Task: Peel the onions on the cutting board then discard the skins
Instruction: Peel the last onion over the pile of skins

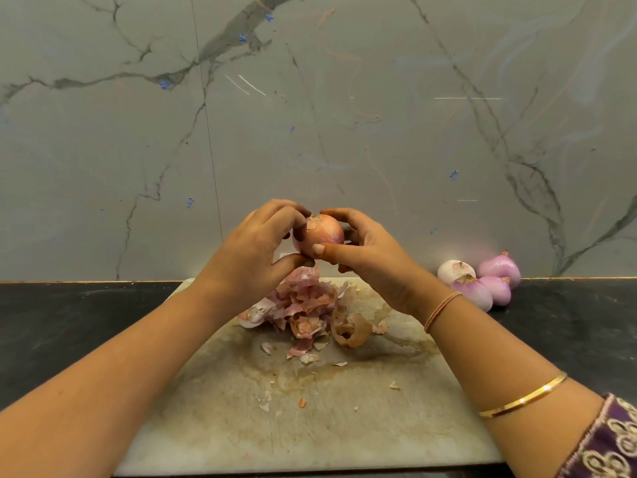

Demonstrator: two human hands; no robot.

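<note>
An onion (319,235) with its skin still on is held up in the air, above the cutting board (310,408). The left hand (255,243) and the right hand (365,253) both curl around it, fingers pinching its sides. Under it a pile of skins (306,308) lies on the board. Four peeled onions (482,281) sit on the dark desk (69,322) to the right, by the wall

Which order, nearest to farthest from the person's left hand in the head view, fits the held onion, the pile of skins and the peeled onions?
1. held onion, gripped by the left hand.
2. pile of skins, on the board just below.
3. peeled onions, on the counter, far right.
</note>
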